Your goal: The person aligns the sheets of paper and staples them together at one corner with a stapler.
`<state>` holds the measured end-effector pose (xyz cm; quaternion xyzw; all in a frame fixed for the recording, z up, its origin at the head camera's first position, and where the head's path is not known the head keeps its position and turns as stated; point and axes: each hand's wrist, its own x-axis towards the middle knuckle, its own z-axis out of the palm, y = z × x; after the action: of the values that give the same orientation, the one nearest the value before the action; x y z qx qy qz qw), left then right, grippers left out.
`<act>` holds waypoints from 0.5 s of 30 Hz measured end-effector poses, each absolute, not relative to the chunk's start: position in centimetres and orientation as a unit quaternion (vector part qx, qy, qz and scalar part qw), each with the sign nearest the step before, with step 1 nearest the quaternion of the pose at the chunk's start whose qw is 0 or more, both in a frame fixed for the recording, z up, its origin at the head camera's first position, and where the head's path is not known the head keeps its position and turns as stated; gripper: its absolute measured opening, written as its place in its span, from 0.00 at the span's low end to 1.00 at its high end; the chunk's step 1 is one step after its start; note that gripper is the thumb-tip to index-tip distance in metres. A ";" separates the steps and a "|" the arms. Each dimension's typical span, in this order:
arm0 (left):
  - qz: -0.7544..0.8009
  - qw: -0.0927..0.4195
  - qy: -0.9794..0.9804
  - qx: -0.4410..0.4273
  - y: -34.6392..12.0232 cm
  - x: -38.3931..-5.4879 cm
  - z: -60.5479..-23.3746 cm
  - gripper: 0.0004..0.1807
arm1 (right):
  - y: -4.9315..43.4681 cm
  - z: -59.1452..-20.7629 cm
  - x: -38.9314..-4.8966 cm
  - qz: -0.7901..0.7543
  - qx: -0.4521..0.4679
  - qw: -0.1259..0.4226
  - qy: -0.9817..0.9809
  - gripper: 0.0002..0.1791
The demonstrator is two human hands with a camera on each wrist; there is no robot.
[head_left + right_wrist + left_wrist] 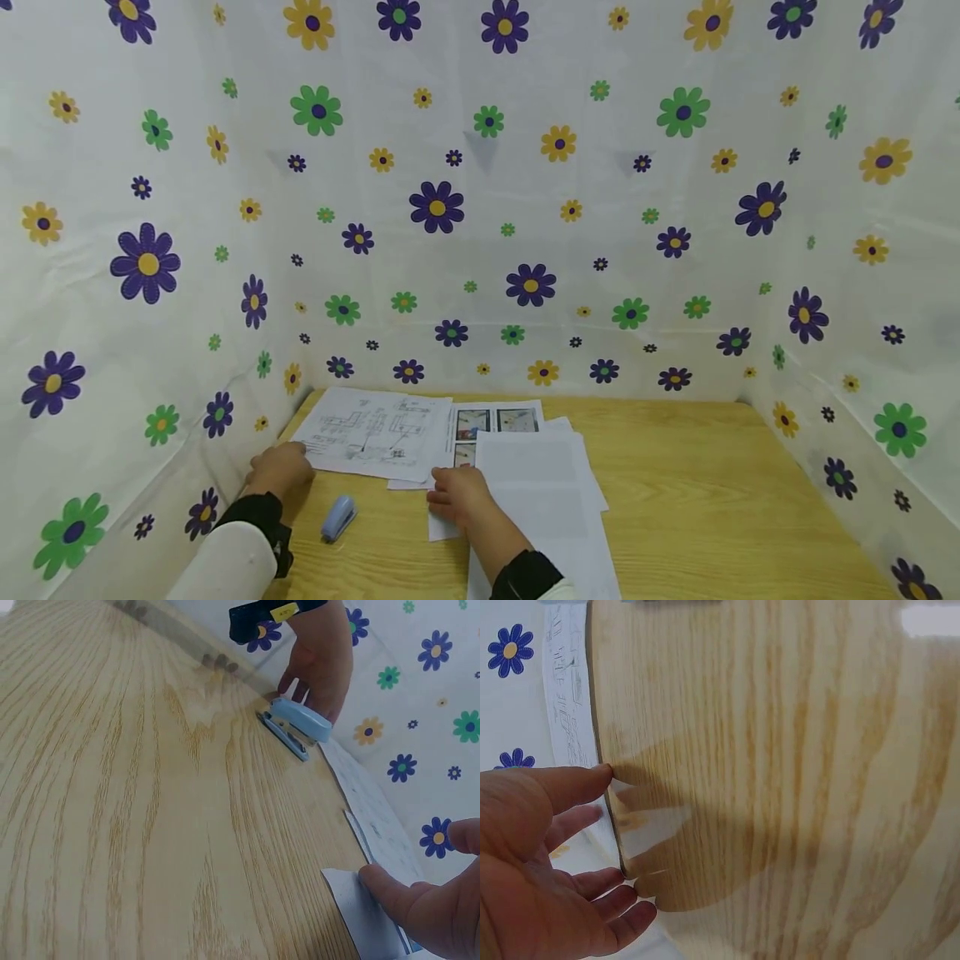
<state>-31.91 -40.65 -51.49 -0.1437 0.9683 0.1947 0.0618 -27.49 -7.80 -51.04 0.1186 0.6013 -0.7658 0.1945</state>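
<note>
My left hand [281, 471] is at the lower left corner of a printed sheet with line drawings [375, 433]. In the left wrist view its thumb and relaxed fingers touch the edge of that sheet [570, 697]. My right hand [463, 496] reaches over the left side of a stack of white paper [532, 475], fingers spread apart. Its thumb rests at the near edge of a paper [364, 915] in the right wrist view. Between the hands lies a light blue stapler [339, 518], seen from the side with its top raised from its base [300, 720].
A sheet with colour photos [498, 415] lies partly under the other papers, behind the right hand. All of it is on a wooden table [697, 500]. White curtains with printed flowers [510, 208] enclose the table at the back and both sides.
</note>
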 end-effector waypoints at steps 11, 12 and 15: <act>0.175 0.037 0.970 -0.163 -39.4 -31.8 -50.8 0.27 | -7.6 -50.8 -27.6 -0.768 0.124 0.195 0.597 0.38; 0.174 0.035 0.969 -0.172 -39.2 -31.8 -50.8 0.29 | -7.6 -50.8 -27.6 -0.769 0.126 0.196 0.596 0.37; 0.189 0.036 0.959 -0.207 -39.2 -32.0 -50.9 0.34 | -7.5 -51.0 -27.6 -0.771 0.127 0.196 0.593 0.33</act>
<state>-32.03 -39.17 -50.90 -0.2069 0.9593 0.1886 0.0358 -27.63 -7.55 -51.04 0.1268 0.5927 -0.7708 0.1963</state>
